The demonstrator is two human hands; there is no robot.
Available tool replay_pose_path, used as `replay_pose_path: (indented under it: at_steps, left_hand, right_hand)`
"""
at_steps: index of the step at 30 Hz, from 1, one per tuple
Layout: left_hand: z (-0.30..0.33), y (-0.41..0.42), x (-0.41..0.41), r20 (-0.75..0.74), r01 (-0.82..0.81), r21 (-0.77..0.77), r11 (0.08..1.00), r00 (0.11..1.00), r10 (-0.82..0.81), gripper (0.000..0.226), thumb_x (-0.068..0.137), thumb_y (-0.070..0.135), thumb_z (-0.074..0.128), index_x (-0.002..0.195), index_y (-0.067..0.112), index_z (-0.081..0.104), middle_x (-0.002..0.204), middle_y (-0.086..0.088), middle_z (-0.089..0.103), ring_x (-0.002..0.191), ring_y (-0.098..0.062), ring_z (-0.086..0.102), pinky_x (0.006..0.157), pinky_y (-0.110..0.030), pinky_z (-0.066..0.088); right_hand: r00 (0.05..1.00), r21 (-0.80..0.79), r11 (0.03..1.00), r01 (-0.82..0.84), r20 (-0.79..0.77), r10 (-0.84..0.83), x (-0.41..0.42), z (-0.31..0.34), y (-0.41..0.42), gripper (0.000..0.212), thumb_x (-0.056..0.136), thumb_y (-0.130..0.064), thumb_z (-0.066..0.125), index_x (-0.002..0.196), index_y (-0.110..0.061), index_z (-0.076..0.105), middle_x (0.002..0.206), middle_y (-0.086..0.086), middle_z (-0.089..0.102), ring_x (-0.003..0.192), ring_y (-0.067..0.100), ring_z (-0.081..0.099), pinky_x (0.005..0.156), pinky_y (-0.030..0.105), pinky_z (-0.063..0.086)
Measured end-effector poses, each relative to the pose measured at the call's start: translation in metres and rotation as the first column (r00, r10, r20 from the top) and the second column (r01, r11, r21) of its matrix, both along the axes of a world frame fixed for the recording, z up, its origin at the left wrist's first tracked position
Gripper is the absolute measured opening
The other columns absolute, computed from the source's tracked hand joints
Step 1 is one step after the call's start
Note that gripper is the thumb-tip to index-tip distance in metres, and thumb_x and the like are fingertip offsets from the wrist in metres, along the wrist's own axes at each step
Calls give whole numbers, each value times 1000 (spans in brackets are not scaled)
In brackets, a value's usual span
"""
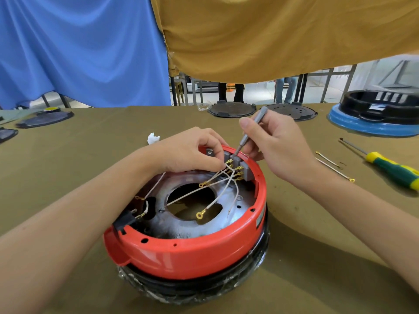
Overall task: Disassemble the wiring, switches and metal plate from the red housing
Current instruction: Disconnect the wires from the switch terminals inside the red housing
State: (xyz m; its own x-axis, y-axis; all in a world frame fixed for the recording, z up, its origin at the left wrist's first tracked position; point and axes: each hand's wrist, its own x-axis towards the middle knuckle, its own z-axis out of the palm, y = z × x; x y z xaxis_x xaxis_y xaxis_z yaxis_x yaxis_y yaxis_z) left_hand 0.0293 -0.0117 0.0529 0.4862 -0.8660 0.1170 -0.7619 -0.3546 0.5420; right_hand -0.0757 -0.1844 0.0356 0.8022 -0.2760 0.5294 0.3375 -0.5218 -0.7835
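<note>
The red housing [192, 252] sits upside down on the table in front of me, on a black base wrapped in film. Inside it lies a round metal plate [229, 214] with a central hole. White wires [217, 196] with gold terminals run from grey switches [246, 169] on the far rim. My left hand [192, 150] pinches a switch and its terminals at that rim. My right hand [274, 141] grips a thin grey screwdriver [250, 132], its tip set between the switches.
A green-and-yellow screwdriver [390, 166] and two loose wires [333, 166] lie at the right. Black round covers [231, 108] line the far edge, with a blue-and-black appliance [374, 114] at far right. A crumpled white tissue [153, 138] sits behind the housing.
</note>
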Motion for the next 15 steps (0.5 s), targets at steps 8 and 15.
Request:
replay_pose_path:
  at_steps: [8, 15]
  left_hand:
    - [0, 0, 0, -3, -4, 8, 1000, 1000, 4, 10, 78, 26, 76, 70, 29, 71, 119, 18, 58, 96, 13, 57, 88, -21, 37]
    - [0, 0, 0, -6, -7, 3, 1000, 1000, 7, 15, 80, 22, 76, 68, 30, 71, 120, 18, 59, 93, 9, 59, 86, -21, 39]
  right_hand:
    - [1000, -64, 998, 13, -9, -14, 1, 0, 0, 27, 101, -34, 55, 81, -16, 61, 59, -4, 67, 55, 10, 65, 57, 28, 57]
    - [976, 235, 970, -56, -193, 103, 5, 1, -7, 33, 103, -33, 53, 79, -13, 61, 56, -4, 63, 50, 7, 56, 52, 20, 52]
